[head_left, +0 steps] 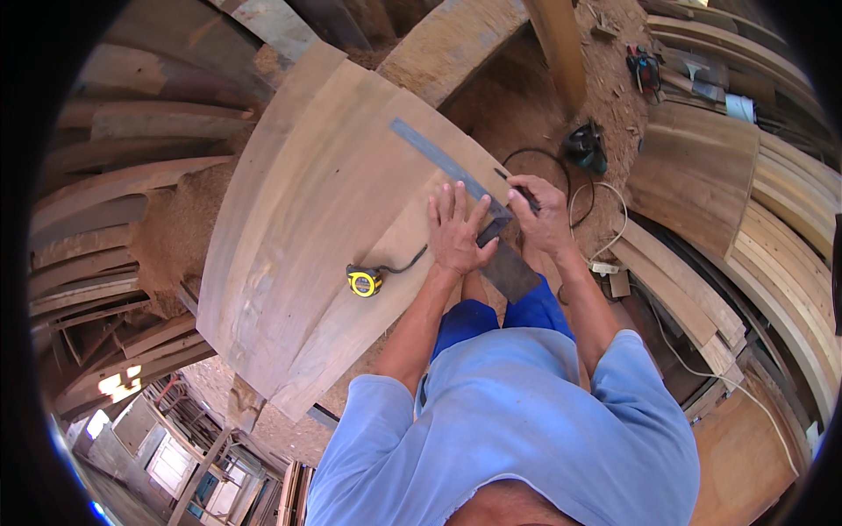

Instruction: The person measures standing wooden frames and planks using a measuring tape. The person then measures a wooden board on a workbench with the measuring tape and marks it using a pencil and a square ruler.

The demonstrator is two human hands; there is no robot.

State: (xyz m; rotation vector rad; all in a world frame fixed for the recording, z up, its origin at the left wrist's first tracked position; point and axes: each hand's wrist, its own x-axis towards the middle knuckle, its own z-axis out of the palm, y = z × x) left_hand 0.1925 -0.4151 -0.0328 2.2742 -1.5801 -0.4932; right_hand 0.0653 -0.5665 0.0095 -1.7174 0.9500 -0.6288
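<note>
A wide wooden panel lies before me. Across its right part rests a carpenter's square, its long grey blade running away from me and its dark stock near the panel's near edge. My left hand lies spread beside the stock, fingertips at the blade, pressing down. Fingers curled, my right hand grips a dark pen-like marker just right of the blade, its thin tip over the panel's right edge. Left of my left hand sits a yellow and black tape measure with a dark strap.
Beyond the panel's right edge a dark power tool with a cable rests on the sawdust-covered floor. A red and black tool lies farther off. Stacked boards line the left and right. A thick beam lies under the far end.
</note>
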